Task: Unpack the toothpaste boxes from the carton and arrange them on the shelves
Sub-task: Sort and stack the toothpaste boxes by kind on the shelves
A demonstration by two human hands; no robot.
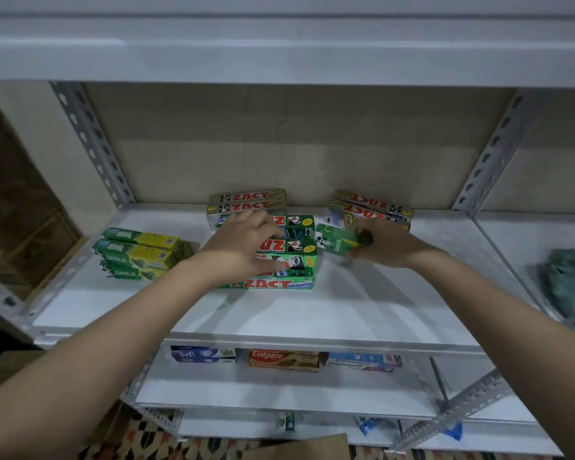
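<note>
The small green Darlie box (337, 241) hangs just above the shelf (279, 313), pinched in the right hand (384, 245) beside the green Zact stack (287, 257). The left hand (243, 242) rests spread on that stack. A careless nudge could topple it.

The left hand (243, 242) covers part of the green ZACT boxes (289, 260); motion blurs the Darlie box (337, 242); the cardboard carton (299, 448) is cut off below.
</note>
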